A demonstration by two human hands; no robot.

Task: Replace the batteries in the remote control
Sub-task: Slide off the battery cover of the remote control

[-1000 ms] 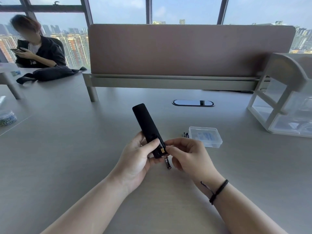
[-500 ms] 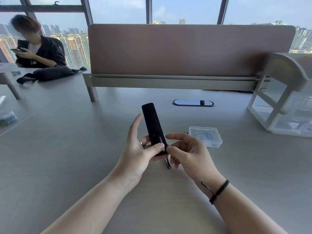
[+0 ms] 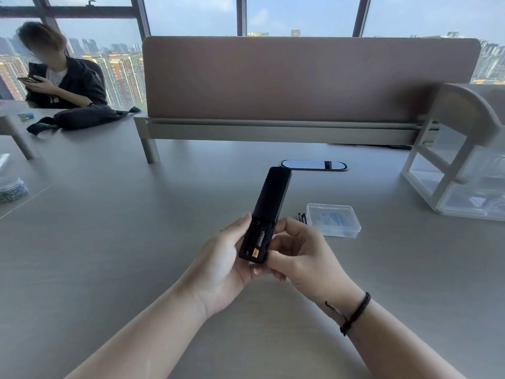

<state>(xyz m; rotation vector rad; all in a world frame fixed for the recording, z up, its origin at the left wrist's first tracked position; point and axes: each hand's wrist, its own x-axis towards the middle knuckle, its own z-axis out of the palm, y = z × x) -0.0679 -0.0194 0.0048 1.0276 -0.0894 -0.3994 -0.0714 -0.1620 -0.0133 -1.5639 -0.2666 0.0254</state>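
Black remote control (image 3: pixel 269 207) is held up off the desk (image 3: pixel 109 242) between both hands, back side up, far end angled away toward the desk's oval cable port (image 3: pixel 314 165). Battery bay at the near end is uncovered, w/ 1 battery (image 3: pixel 261 236) seated in its R slot, gold end nearest the person; L slot looks dark. Left hand (image 3: pixel 221 265) wraps the remote's near end from below & the L side, fingers curled under it. Right hand (image 3: pixel 300 253) pinches the R edge of the remote, thumb & fingers bent onto it; a black cord bracelet (image 3: pixel 355 314) sits on that wrist. Just beyond the right hand: a clear plastic box (image 3: pixel 333 224) on the desk, w/ spare batteries (image 3: pixel 301 216) touching its L side.
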